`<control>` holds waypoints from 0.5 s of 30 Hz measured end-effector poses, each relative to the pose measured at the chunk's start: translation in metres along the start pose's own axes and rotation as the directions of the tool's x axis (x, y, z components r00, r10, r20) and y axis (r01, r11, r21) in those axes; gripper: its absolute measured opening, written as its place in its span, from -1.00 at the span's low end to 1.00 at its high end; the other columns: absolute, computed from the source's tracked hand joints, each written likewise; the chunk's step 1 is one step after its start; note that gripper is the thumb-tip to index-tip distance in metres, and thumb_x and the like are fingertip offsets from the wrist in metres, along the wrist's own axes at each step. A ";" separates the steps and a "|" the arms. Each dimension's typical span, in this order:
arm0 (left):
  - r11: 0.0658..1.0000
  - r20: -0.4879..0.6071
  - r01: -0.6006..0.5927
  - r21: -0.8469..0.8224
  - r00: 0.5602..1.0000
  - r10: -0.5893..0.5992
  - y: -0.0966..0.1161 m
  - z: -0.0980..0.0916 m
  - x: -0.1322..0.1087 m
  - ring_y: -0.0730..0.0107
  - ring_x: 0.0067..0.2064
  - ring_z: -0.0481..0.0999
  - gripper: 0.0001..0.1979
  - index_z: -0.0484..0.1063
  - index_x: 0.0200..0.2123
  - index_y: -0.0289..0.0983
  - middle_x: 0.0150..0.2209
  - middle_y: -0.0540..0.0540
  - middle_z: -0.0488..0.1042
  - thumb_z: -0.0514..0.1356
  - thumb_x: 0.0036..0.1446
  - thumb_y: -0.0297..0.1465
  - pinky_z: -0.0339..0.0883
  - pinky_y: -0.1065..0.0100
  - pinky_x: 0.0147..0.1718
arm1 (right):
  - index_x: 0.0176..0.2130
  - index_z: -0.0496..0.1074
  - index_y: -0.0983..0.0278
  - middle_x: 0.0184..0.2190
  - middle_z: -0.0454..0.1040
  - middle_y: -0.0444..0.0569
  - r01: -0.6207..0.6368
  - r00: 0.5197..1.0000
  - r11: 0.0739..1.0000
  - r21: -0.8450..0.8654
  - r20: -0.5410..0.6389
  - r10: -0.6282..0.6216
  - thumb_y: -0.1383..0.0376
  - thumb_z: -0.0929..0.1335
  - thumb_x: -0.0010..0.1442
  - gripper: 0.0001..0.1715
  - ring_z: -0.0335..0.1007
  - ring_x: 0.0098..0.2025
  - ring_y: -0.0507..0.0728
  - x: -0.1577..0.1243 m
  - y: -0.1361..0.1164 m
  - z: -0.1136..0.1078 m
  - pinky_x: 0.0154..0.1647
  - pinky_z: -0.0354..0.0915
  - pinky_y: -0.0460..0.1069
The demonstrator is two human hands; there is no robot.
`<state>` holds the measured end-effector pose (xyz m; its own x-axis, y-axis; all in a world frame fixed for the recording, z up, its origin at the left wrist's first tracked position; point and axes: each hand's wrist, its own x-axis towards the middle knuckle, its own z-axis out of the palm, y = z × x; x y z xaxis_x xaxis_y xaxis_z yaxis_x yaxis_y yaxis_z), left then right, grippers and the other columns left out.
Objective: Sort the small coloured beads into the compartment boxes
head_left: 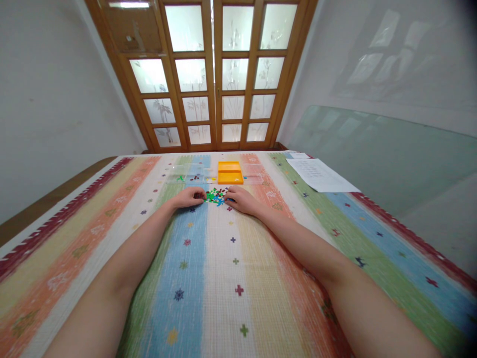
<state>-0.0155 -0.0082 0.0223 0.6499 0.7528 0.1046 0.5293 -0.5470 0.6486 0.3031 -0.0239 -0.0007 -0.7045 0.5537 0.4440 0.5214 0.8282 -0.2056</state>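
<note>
Both arms stretch far out over the striped cloth with little crosses and stars (223, 278) that covers the table; the left hand (189, 198) lies palm down with its fingers bent in a little, and the fingertips touch the left edge of the small heap of tiny coloured bits (216, 196), green, blue, red and dark ones; the right hand (242, 199) lies palm down too, fingers bent a little, touching the right edge of the same heap; the hands are too small and far off to tell if either one pinches a bit or just rests on them.

The heap sits between the two hands, on the white and blue stripes; just behind it is a flat orange plastic tray with two parts (230, 173); a clear plastic tray (188, 174) with a few bits in it lies to the left of the orange one, and another clear one (254, 174) to its right.

A white sheet of paper (321, 175) lies well off to the right; it has lines of writing, too faint to read.
</note>
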 end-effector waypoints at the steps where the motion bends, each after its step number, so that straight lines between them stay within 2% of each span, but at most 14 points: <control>1: 1.000 0.005 -0.002 0.004 1.000 0.002 0.001 -0.001 0.000 0.32 -0.30 0.44 -0.74 0.61 -0.17 -0.25 -0.31 -0.07 0.53 0.29 0.12 -0.24 0.34 0.31 -0.27 | -0.14 0.59 0.19 -0.20 0.47 0.02 0.004 1.000 1.000 -0.005 -0.001 -0.004 0.29 0.37 0.42 -0.85 0.37 -0.10 0.19 0.000 0.000 0.000 -0.07 0.23 0.02; 9: 0.999 -0.067 -0.006 0.051 0.998 0.009 0.012 0.003 0.001 0.31 -0.31 0.44 -0.75 0.65 -0.20 -0.22 -0.34 -0.06 0.54 0.29 0.14 -0.22 0.35 0.30 -0.22 | -0.13 0.58 0.21 -0.18 0.53 0.05 -0.012 0.999 1.000 -0.013 -0.052 0.012 0.31 0.35 0.42 -0.84 0.40 -0.09 0.20 0.002 0.002 0.001 -0.05 0.25 0.05; 15: 0.995 -0.108 -0.018 0.098 0.994 0.029 0.010 0.008 0.003 0.26 -0.23 0.51 -0.74 0.64 -0.20 -0.20 -0.26 -0.10 0.60 0.22 0.24 -0.20 0.36 0.30 -0.18 | -0.12 0.56 0.24 -0.17 0.60 0.05 -0.079 0.995 0.996 0.043 -0.065 0.082 0.31 0.34 0.44 -0.83 0.46 -0.10 0.20 0.003 0.001 0.002 -0.04 0.28 0.04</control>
<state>-0.0042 -0.0147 0.0229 0.6025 0.7717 0.2038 0.5681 -0.5940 0.5696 0.3006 -0.0216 -0.0008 -0.6266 0.6131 0.4812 0.5547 0.7845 -0.2772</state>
